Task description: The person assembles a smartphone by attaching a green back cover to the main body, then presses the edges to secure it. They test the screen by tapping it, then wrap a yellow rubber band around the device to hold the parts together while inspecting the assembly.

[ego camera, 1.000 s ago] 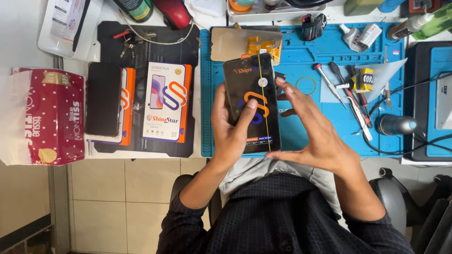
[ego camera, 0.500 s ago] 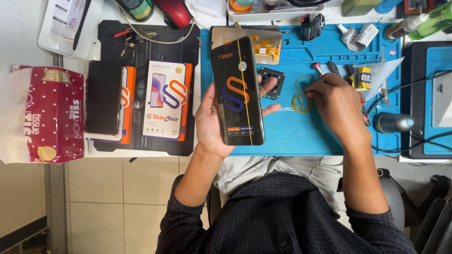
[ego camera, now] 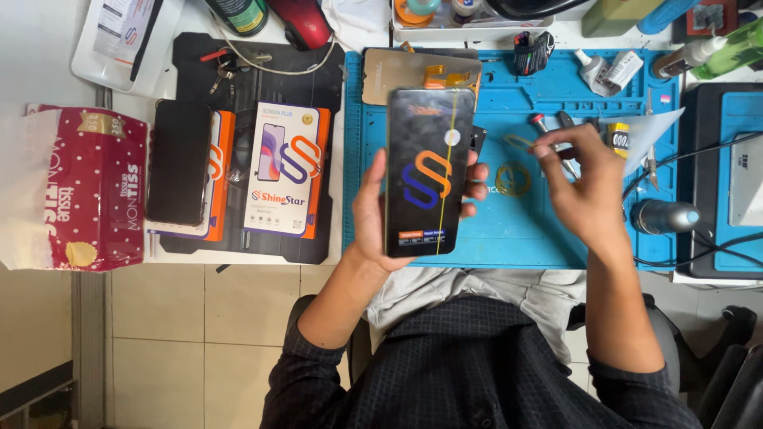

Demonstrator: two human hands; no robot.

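Left hand (ego camera: 377, 210) fingers grasp phone screen (ego camera: 427, 171) by its edges; right hand (ego camera: 584, 195) fingers seemingly pinch a tool (ego camera: 548, 127).

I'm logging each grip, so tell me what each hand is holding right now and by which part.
The left hand grips the black phone screen panel by its long side edges. The right hand pinches something small I cannot identify.

A phone repair workbench: blue work mat (ego camera: 540, 230), small hand tools (ego camera: 556, 131), boxed replacement screens (ego camera: 282, 171).
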